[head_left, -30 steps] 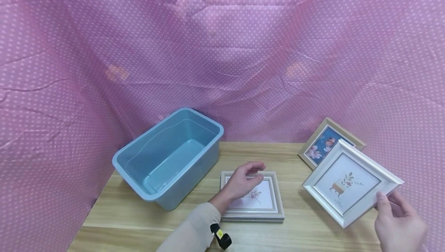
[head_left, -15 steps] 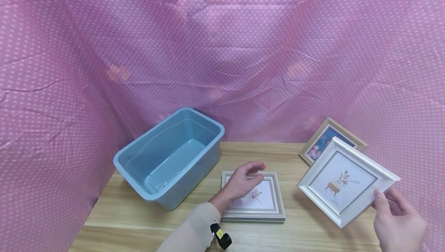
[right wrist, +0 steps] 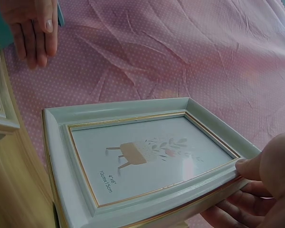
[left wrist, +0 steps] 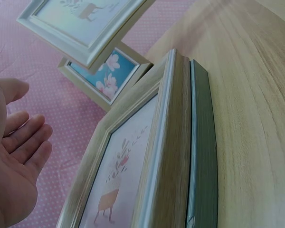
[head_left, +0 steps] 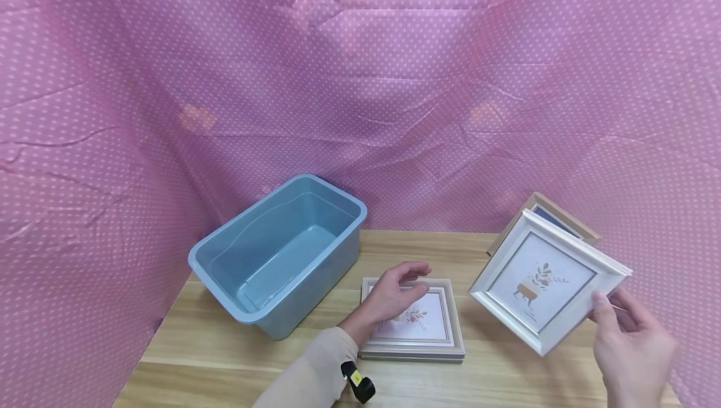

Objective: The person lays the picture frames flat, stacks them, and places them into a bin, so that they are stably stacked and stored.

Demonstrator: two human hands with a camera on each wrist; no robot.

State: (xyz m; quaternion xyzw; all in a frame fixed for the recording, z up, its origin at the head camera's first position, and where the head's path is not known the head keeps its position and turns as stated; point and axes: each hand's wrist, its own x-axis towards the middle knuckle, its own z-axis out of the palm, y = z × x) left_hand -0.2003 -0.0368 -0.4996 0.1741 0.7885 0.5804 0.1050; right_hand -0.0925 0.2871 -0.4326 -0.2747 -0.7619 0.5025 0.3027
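A person wears a pale beige sleeve [head_left: 312, 367], lightly creased, its cuff [head_left: 342, 340] ending at the left wrist. Beside it sits a small black device [head_left: 365, 390], rounded at one end, bearing a bright yellow label [head_left: 357, 378] with markings too small to read. The left hand [head_left: 394, 295] and right hand [head_left: 635, 340] are bare.

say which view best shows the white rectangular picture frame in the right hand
The right wrist view: the white rectangular picture frame looms largest, its gold trim and printed lettering clear. The head view shows it smaller; the left wrist view cuts it off at the top.
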